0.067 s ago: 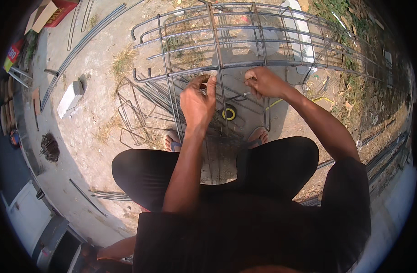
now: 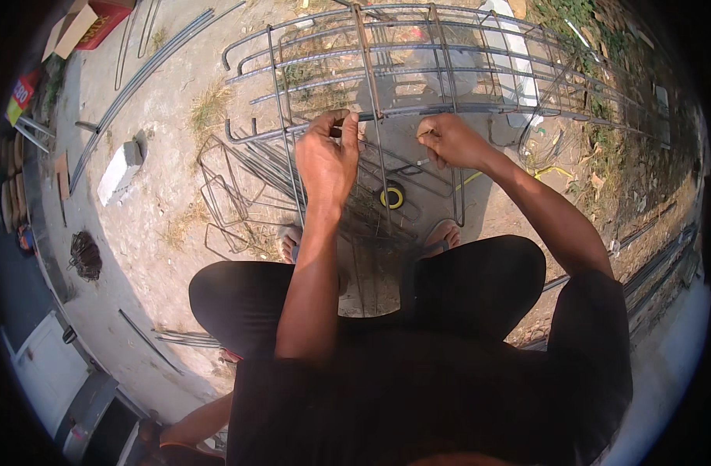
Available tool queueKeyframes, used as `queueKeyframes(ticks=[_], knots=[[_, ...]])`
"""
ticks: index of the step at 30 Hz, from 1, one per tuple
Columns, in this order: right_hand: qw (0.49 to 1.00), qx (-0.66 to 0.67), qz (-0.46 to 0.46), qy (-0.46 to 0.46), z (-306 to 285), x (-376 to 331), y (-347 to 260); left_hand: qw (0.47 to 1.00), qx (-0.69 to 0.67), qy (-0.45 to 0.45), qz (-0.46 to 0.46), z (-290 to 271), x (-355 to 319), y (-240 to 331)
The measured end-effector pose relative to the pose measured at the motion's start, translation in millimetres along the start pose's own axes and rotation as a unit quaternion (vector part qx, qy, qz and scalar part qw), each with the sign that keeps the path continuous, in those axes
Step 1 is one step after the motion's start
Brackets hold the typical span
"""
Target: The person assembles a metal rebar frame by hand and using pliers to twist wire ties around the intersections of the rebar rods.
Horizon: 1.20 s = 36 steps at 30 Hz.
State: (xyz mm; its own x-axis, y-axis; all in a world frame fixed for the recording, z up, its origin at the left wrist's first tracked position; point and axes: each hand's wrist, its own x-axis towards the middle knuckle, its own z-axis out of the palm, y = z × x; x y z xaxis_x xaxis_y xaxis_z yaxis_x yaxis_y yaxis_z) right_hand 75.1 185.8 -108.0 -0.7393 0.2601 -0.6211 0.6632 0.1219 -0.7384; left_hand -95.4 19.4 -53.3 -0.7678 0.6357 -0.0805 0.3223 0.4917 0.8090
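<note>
My left hand is at the near long bar of a rebar cage, beside an upright stirrup. Its fingers are curled and its thumb points up close to them; whatever they pinch is too small to make out. To the right, just below the same bar, my right hand is closed, thumb and forefinger pressed together. I cannot tell what is in that pinch. The cage has several long ribbed bars crossed by rusty stirrups. Below and between my hands, a round black-and-yellow object lies among bent rods.
Bent wire stirrups lie left of my feet. Long bars and a white block are farther left, with a coil of thin wire nearer. A cardboard box stands far left. Another person's arm shows at lower left.
My left hand has shifted slightly left, and its thumb has come off the stirrup beside it. My right hand has hardly moved.
</note>
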Motion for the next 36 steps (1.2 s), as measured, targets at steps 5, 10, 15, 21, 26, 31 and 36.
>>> queueKeyframes(ticks=[5,10,15,21,26,31,36], knots=[[0.984,0.106,-0.080,0.120,33.4,18.0,0.1,0.936,0.215,-0.268,0.072,-8.5,98.4,-37.2],[0.955,-0.031,-0.169,0.243,40.0,39.5,-0.7,0.917,0.228,-0.322,0.055,32.1,106.5,-54.6],[0.949,-0.064,-0.154,0.267,42.4,34.5,-9.0,0.976,0.050,-0.210,0.037,33.7,92.3,-68.5],[0.928,-0.224,-0.158,0.252,34.1,29.0,-21.8,0.991,0.023,-0.095,0.088,35.9,51.8,-49.6],[0.854,-0.394,-0.199,0.274,29.4,19.7,-61.9,0.990,0.017,-0.001,0.142,49.2,25.9,-49.2],[0.850,-0.413,-0.252,0.210,22.3,26.8,-84.4,0.978,-0.032,0.010,0.206,51.7,22.4,-63.3],[0.894,-0.327,-0.264,0.154,13.0,32.8,-103.0,0.979,-0.048,-0.005,0.199,52.7,20.9,-68.1]])
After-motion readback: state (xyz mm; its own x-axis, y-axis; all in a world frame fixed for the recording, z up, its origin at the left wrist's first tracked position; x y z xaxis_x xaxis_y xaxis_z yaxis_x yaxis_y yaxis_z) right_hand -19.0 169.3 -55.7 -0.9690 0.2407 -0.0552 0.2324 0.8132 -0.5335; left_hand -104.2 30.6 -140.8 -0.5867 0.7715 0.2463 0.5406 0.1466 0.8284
